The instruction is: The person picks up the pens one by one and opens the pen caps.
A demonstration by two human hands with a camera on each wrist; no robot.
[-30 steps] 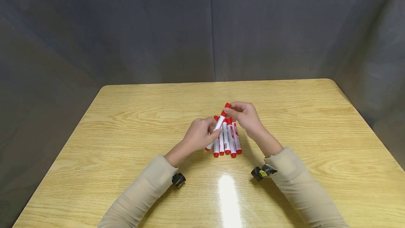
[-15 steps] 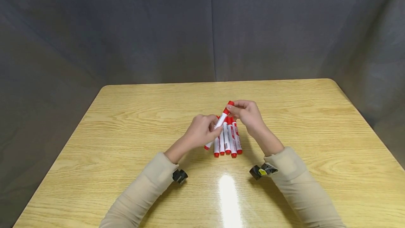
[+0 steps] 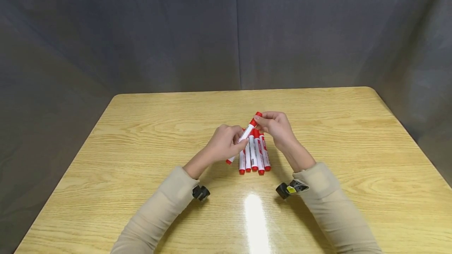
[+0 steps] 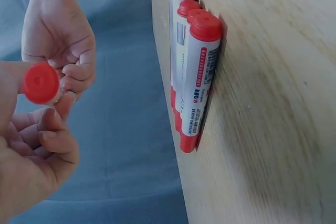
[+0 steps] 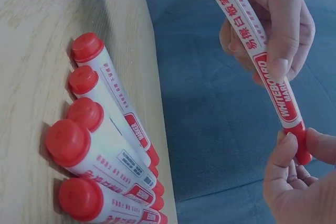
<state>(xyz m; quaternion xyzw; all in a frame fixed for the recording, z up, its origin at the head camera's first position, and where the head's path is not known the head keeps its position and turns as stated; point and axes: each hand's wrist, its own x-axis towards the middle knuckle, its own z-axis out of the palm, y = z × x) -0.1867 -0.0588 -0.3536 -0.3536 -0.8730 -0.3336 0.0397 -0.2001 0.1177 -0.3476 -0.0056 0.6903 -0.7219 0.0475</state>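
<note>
From my end of the feed, I see 1 red-and-white marker (image 3: 248, 131) held up over the table (image 3: 141, 136), shared between the person's 2 hands. The left hand (image 3: 223, 144) grips it along the white barrel, thumb across the near side. The right hand (image 3: 279, 129) pinches the red cap at the far, upper end between thumb and fingers. On my head view the marker slants, its cap up towards the right hand and its other red end poking out below the left. My right wrist view shows it clear of the table, with "WHITEBOARD" printed in white on a red panel.

Below the hands, I count 5 more markers (image 3: 254, 152) lying side by side on the wood, red at each end, their near ends slightly uneven. On the head view the raised marker and the left hand cover part of the leftmost ones.

Beige sleeves (image 3: 155, 211) cover the forearms, and 1 small black camera (image 3: 201, 193) sits at each wrist. Behind the table I have a dark grey curtain (image 3: 176, 34), and a bright reflection (image 3: 257, 222) shines on the tabletop near the person
</note>
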